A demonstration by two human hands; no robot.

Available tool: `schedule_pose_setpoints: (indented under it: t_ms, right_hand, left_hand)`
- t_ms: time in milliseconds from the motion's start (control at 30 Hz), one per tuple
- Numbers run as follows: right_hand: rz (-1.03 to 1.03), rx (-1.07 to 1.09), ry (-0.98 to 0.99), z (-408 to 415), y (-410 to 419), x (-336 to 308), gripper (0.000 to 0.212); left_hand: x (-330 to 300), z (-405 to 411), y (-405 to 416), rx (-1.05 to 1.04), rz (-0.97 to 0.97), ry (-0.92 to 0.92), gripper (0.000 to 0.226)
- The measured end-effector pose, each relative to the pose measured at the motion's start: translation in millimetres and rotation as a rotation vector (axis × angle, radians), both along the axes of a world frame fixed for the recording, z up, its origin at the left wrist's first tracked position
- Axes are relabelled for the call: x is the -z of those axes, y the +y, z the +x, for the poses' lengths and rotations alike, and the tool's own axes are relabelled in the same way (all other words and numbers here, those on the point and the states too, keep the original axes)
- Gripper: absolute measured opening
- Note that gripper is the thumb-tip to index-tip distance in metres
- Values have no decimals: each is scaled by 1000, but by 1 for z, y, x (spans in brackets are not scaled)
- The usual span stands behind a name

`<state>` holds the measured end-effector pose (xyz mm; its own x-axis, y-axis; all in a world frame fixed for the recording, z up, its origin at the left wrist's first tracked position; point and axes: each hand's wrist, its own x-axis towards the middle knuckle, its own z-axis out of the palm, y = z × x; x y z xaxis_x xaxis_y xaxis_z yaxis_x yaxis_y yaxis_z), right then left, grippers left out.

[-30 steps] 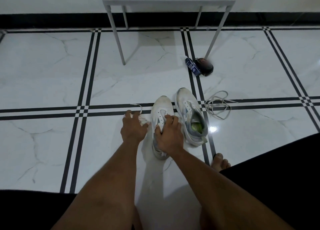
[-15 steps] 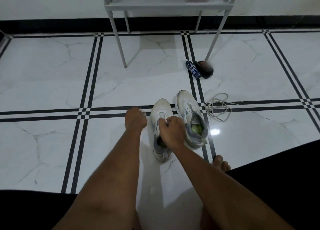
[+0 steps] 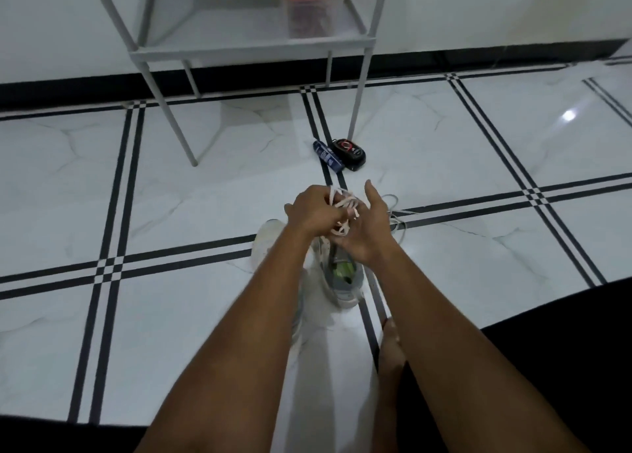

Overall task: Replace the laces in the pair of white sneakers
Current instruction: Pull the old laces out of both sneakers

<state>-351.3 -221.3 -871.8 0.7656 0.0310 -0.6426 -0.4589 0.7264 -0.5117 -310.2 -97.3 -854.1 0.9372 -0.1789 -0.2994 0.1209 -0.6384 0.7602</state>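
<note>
floor: white marble-look tiles with black double stripes, black skirting along the far wall; person sits on it, both forearms reach forward, bare foot (image 3: 390, 346) near the stripe by the right arm.
left hand (image 3: 309, 210): fingers curled round a bunched white lace (image 3: 342, 213), raised above the shoes.
right hand (image 3: 364, 228): palm turned toward the left hand, fingers fairly straight, touching the same bunch; real grip or just support, cannot tell.
sneakers: both on floor near mid-tile, side by side, under the arms. Left shoe (image 3: 265, 237) mostly hidden by left forearm, only toe shows. Right shoe (image 3: 345, 281) shows heel and green insole; eyelets blocked by hands.
spare lace (image 3: 396, 213): loose white loop on floor just right of the hands, across the stripe.
progress: my read, early to mid. One lace is out and bunched in hand, another lies loose on floor, so removal looks mostly done. No fresh lace seen threaded; relacing both shoes seems left. Which lace is old or new, cannot tell.
others: grey metal shelf (image 3: 253, 47) by far wall, clear tub with red lid (image 3: 309, 6) on it; blue pack (image 3: 328, 157) and black gadget (image 3: 349, 150) touching, by shelf's right front leg.
obstacles: none on floor between hands and shoes; tangle in the bunch may need sorting, and the arms hide the left shoe.
</note>
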Motion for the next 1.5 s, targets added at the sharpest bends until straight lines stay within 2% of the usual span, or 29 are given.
schedule_pose_setpoints:
  t_ms: [33, 67, 200, 333, 400, 467, 533, 633, 733, 800, 867, 933, 1000, 1033, 1100, 1167, 1333, 1400, 1500]
  right_hand:
    - [-52, -17, 6, 2, -9, 1, 66]
    - [-90, -23, 19, 4, -19, 2, 60]
    - [-297, 32, 79, 9, -48, 13, 36]
    - [-558, 241, 133, 6, -68, 22, 16]
    - [-785, 220, 127, 5, -72, 30, 19]
    - [-1169, -50, 205, 3, -70, 38, 45]
    - [-1459, -279, 273, -5, -63, 43, 66]
    - [-1641, -263, 115, -17, -45, 47, 62]
    - [-1575, -191, -52, -23, -22, 50, 43]
    - [-1466, -234, -121, -25, -11, 54, 39]
    - [-1394, -362, -119, -31, 0, 58, 49]
    - [-1397, -511, -79, -38, 15, 66, 56]
    - [-1508, -609, -72, -47, 29, 75, 57]
    - [-1559, -628, -76, -50, 36, 79, 57]
    - [-1572, -614, -77, -56, 48, 80, 56]
    - [-1547, -622, -78, -59, 62, 76, 54]
    - [-1502, -680, -128, -61, 102, 72, 46]
    - [-1454, -703, -156, -60, 117, 74, 45]
    - [-1334, -672, -209, -59, 135, 78, 47]
  left_hand:
    - [3, -3, -8, 27, 133, -61, 23]
    - [7, -4, -17, 57, 187, -92, 30]
    - [15, -5, -40, 131, -45, -21, 26]
    - [26, 3, -50, 111, -64, -56, 34]
    - [33, 4, -50, 62, -72, -48, 34]
    - [37, 2, -48, 23, -136, -18, 24]
    - [40, -4, -43, -3, -204, 24, 17]
    - [42, -16, -32, -59, -321, 81, 12]
    - [46, -24, -14, -146, -351, 101, 7]
    - [54, -27, -1, -173, -234, 75, 5]
    - [53, -34, 16, -158, -63, 12, 7]
    - [47, -42, 38, -108, 235, 6, 25]
    - [48, -52, 59, 19, 530, 199, 60]
    - [53, -56, 71, 72, 580, 308, 72]
    - [69, -64, 91, 107, 507, 399, 83]
    - [78, -66, 108, 83, 400, 375, 87]
    - [75, -65, 139, -59, 285, 285, 99]
    - [79, -70, 153, -93, 323, 227, 90]
    - [77, -85, 162, -204, 448, 35, 65]
